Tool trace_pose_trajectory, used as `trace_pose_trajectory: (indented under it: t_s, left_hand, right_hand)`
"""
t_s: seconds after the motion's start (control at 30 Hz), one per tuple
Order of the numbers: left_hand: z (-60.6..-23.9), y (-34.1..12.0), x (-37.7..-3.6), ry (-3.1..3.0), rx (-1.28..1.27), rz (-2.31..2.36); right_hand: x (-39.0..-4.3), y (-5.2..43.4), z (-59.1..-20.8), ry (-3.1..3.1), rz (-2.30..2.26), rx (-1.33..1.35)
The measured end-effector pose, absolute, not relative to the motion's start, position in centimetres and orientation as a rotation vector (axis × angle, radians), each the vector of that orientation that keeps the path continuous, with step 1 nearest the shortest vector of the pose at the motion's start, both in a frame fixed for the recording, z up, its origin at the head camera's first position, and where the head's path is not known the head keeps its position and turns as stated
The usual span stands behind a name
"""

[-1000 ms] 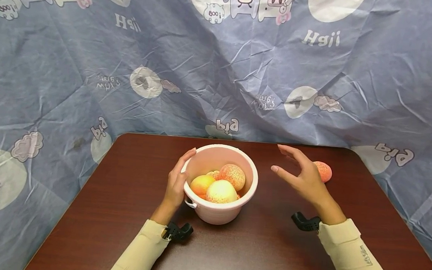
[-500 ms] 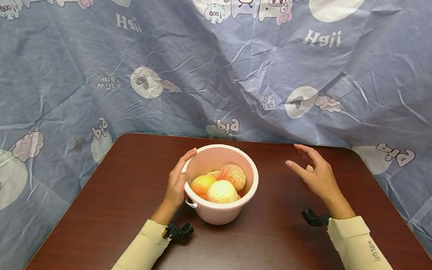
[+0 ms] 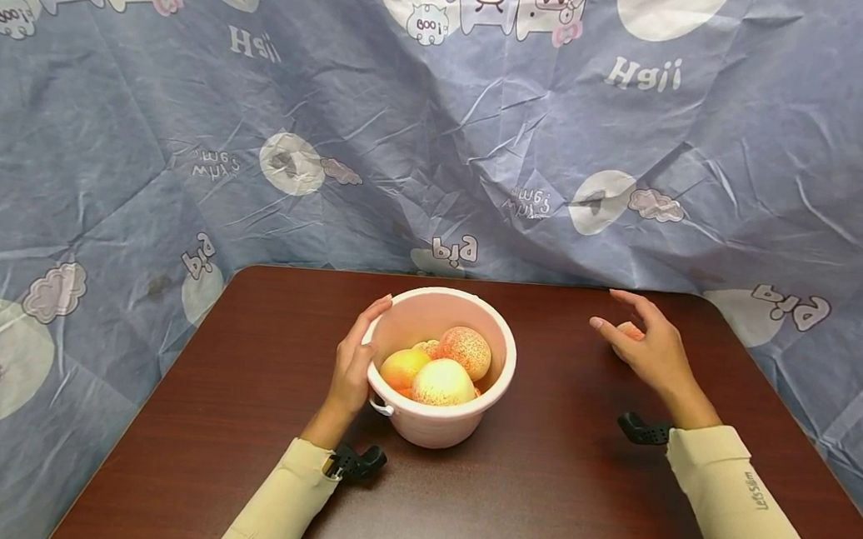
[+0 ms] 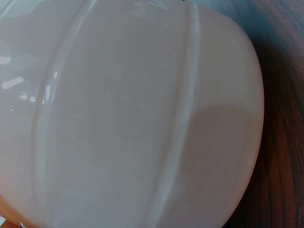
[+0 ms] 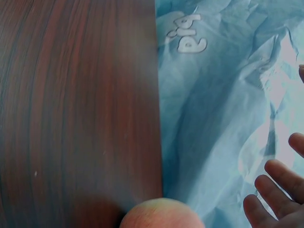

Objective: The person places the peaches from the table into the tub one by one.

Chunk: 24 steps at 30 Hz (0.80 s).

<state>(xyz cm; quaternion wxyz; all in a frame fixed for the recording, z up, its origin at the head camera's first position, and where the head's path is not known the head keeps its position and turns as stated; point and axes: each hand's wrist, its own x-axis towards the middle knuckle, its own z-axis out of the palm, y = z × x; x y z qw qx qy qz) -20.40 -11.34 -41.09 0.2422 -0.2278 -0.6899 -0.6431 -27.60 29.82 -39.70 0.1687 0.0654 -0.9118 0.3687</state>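
Note:
A pale pink bucket (image 3: 431,430) with a small side handle stands mid-table with several fruits in it. A yellow-orange fruit (image 3: 404,369), a pale speckled round fruit (image 3: 443,383) and a red-speckled peach (image 3: 465,353) show at the top. My left hand (image 3: 352,368) holds the bucket's left rim; its wall (image 4: 118,114) fills the left wrist view. Out to the right, my right hand (image 3: 653,352) is spread with nothing in its grasp. Beyond its thumb a loose peach (image 3: 631,330) is partly hidden; the right wrist view shows the peach (image 5: 162,214) at the bottom, apart from the fingers (image 5: 280,197).
The dark wooden table (image 3: 277,325) ends at a far edge, close to the loose peach. Behind it hangs a wrinkled blue cartoon-print cloth (image 3: 382,116). Each wrist carries a black camera mount, such as the right mount (image 3: 642,429).
My right hand has moved rightward toward the loose peach, which is now seen between thumb and fingers rather than right of the hand. The left hand and bucket have stayed put.

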Motion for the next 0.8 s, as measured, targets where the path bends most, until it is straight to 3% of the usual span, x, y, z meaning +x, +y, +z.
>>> trace_pose_trajectory:
  t_s: [0.8]
  left_hand:
    - [-41.0,-11.4,-20.4,-1.898,-0.623,-1.742]
  right_hand:
    - [-30.3,34.2,-42.5,-2.642,1.025,0.064]
